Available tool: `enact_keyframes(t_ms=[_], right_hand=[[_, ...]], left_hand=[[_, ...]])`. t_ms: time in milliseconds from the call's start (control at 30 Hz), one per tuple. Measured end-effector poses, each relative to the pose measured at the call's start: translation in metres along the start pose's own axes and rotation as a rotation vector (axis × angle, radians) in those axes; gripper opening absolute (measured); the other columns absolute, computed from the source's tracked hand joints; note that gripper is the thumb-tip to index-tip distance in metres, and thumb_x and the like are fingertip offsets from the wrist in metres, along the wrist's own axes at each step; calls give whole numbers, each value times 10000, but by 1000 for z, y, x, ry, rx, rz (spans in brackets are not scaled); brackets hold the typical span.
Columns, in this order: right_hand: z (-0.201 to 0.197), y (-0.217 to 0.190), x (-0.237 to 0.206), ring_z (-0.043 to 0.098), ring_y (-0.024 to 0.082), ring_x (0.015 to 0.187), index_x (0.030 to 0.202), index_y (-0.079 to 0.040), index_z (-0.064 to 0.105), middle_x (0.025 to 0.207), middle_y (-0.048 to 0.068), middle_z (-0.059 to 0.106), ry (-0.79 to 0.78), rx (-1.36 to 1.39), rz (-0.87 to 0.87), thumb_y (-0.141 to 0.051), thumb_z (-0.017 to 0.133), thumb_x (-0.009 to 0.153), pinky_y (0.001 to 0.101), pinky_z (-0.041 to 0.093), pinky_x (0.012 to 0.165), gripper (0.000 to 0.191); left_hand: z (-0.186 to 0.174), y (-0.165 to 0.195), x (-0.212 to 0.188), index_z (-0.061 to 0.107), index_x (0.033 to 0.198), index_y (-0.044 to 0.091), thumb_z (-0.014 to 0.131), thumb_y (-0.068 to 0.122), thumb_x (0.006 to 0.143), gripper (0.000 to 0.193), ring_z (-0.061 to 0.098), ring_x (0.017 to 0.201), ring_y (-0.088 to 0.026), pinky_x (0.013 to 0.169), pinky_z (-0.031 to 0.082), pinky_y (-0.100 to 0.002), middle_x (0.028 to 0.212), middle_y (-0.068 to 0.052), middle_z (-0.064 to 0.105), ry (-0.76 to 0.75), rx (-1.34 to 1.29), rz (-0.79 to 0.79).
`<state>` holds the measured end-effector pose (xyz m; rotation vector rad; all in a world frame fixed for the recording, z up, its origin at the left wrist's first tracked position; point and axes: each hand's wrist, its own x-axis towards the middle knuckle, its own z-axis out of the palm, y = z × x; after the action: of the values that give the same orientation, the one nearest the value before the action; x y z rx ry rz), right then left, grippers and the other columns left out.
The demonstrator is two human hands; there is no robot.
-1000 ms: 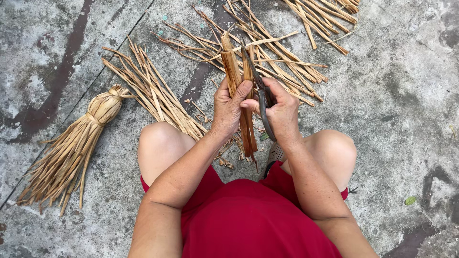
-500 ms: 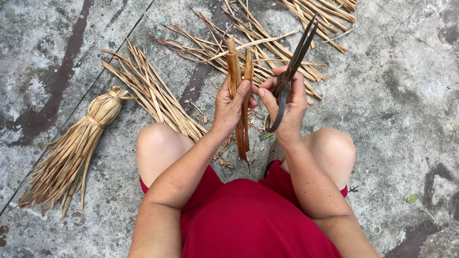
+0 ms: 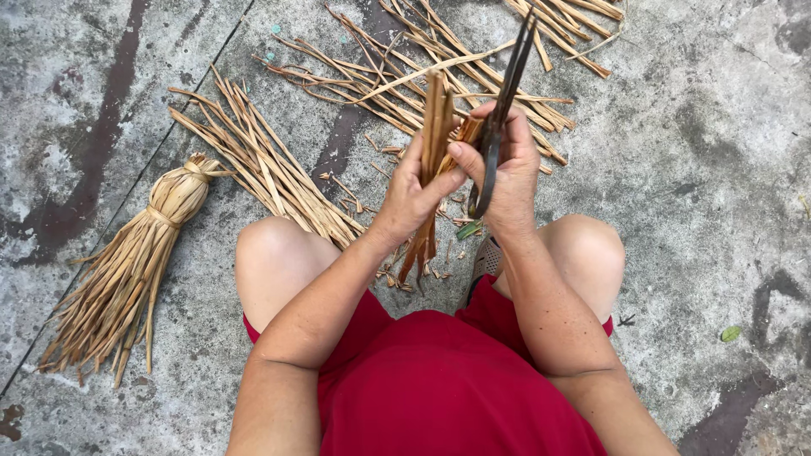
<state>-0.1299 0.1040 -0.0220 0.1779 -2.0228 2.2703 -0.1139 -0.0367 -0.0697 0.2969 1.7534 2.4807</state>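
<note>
Hands at centre, raised above my knees. My left hand [image 3: 411, 190] was clamped around a bunch of brown dried leaf strips [image 3: 436, 118], thumb pressed across the front so that the strips stood nearly upright, their upper ends above my fingers and their lower ends hanging toward the ground between my legs. My right hand [image 3: 513, 169] was closed on the handles of dark scissors [image 3: 500, 110], whose blades pointed up and away from me, just right of the strips; the blades appeared nearly together, though I could not tell whether they touched. The two hands met at the strips, which, as I judged it, kept the bunch steady close to the blades.

On the concrete floor [image 3: 710, 169] beyond my hands lay loose strips [image 3: 405, 67] scattered far and right, probably within reach for picking. A second loose row of strips [image 3: 262, 165] lay left of my left knee [image 3: 274, 253], slanting from far left toward me. Farther left lay a tied bundle [image 3: 139, 262], bound at its head and fanning out toward the near side, set well apart from the loose material. Short offcuts [image 3: 397, 274] lay on the ground under my hands, where trimmed ends would drop.
</note>
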Motion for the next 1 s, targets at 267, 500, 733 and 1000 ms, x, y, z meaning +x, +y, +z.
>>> enact_keyframes(t_ms=[267,500,733,1000], right_hand=[[-6,-8,1,634,67,907,1243,-95,577,964,-32,596,-23,135,40,-39,843,919,251,633,861,423],[-9,-2,0,632,103,1021,1363,-96,541,1088,14,640,-106,-10,-31,-240,885,905,249,569,920,591],[-6,-4,-4,655,186,1091,1419,-84,502,1201,72,653,-191,-531,-75,-493,896,803,353,573,943,837],[1,-5,-8,671,234,1126,1402,-84,512,1226,109,654,-210,-632,-87,-440,921,791,380,558,953,817]], left_hand=[[-9,10,3,655,1199,8,861,59,878,385,562,712,-143,661,508,-306,788,-73,576,132,256,-151],[-16,3,6,674,1190,97,773,168,942,277,726,966,-76,854,638,-255,1037,15,744,101,-29,8],[-30,-4,11,703,1159,73,811,135,945,248,598,740,-55,615,476,-208,904,15,691,223,-235,9],[-27,0,10,686,1140,70,808,100,929,245,614,798,-53,644,491,-204,953,23,695,247,-275,13]])
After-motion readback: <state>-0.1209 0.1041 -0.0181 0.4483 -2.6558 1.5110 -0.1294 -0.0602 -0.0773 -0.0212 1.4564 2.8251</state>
